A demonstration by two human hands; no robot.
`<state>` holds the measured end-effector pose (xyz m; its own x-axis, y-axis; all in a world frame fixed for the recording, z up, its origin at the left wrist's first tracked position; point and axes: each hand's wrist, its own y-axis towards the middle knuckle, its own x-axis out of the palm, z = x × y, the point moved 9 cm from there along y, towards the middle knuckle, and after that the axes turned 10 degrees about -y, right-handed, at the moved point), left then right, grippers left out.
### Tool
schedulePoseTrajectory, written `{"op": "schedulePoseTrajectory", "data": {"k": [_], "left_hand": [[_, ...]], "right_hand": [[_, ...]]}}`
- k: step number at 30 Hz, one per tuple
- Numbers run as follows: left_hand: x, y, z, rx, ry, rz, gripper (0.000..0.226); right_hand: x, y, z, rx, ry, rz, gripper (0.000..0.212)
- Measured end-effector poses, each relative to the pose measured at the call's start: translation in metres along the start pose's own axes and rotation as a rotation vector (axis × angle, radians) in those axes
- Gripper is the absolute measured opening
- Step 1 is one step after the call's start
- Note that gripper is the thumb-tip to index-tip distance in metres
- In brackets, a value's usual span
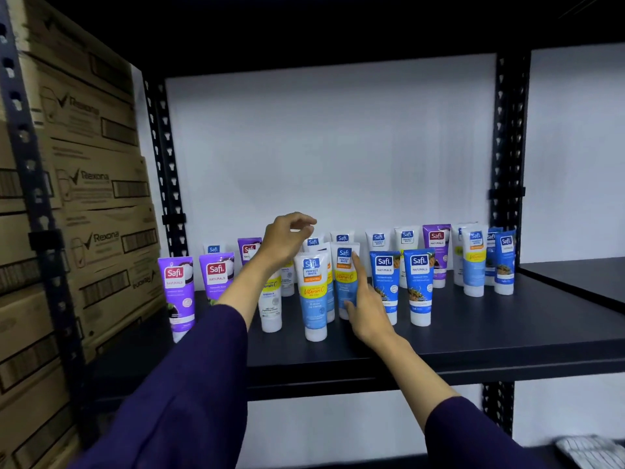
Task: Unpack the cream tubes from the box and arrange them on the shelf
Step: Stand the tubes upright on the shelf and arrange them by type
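Note:
Several Safi cream tubes stand cap-down on the dark shelf board [473, 340]. Purple tubes [176, 289] are at the left, white-and-yellow Vitamin C tubes [314, 292] in the middle and blue tubes [419, 286] to the right, with more rows behind. My right hand [367, 299] holds a Vitamin C tube [344, 265] in the second row, index finger along its right side and thumb on its lower front. My left hand [287, 238] hovers above the middle tubes with fingers loosely curled and nothing in it. No box of tubes is in view.
Stacked Rexona cartons [101, 184] fill the bay to the left. Black perforated uprights [507, 164] frame the shelf, with a white wall behind. The shelf board continues bare to the right. A striped cloth [592, 451] lies on the lower shelf at bottom right.

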<state>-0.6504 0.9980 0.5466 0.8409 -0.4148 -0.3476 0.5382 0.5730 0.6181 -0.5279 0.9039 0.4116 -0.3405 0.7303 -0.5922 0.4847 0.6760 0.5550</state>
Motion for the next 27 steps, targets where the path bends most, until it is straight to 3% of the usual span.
{"op": "schedulePoseTrajectory", "data": {"k": [6, 10, 27], "left_hand": [[0.024, 0.027, -0.019, -0.254, 0.162, -0.341, 0.021], [0.036, 0.032, -0.025, -0.309, 0.286, -0.465, 0.024], [0.028, 0.034, -0.006, 0.013, 0.373, -0.424, 0.024]], "right_hand": [[0.002, 0.004, 0.000, -0.034, -0.044, 0.029, 0.101], [0.002, 0.006, 0.000, -0.047, -0.035, 0.037, 0.102], [-0.003, 0.009, 0.005, -0.004, 0.117, 0.026, 0.102]]}}
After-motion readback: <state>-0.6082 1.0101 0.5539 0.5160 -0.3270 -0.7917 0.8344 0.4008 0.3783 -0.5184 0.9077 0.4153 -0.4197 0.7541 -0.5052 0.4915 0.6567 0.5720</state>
